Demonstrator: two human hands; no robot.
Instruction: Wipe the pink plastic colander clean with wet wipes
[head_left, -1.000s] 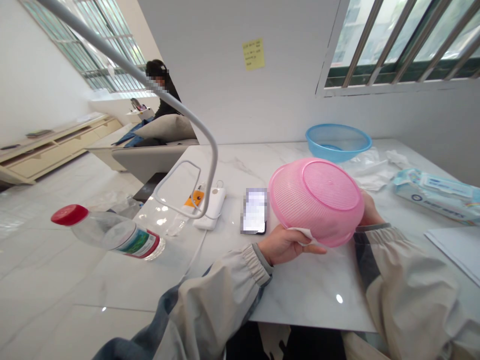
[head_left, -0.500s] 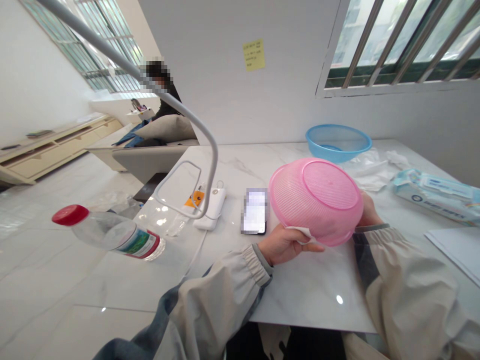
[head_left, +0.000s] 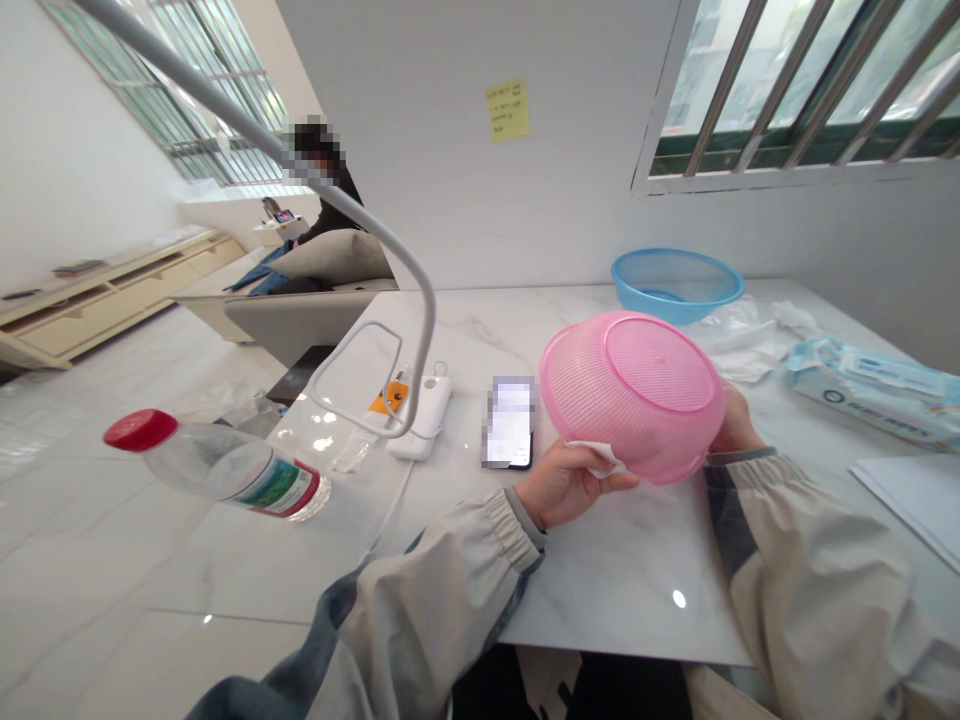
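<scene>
A pink mesh basket is held tilted above the table, its round base facing up and toward me. My right hand grips its right side, with the fingers partly hidden behind it. At the lower left rim, my left hand is closed on a white wipe and presses it to the basket's edge. Left of the basket, a phone with a lit, blurred screen lies on the table.
A blue basket stands at the back, near crumpled white wipes. To the right are a wipes pack and paper. A red-capped bottle, a white power bank and a bent grey stand arm are leftward. A person sits beyond.
The pink basket has tipped slightly, its lower rim rising a little. My left hand has shifted slightly left along the rim with the wipe, and more of the wipe shows.
</scene>
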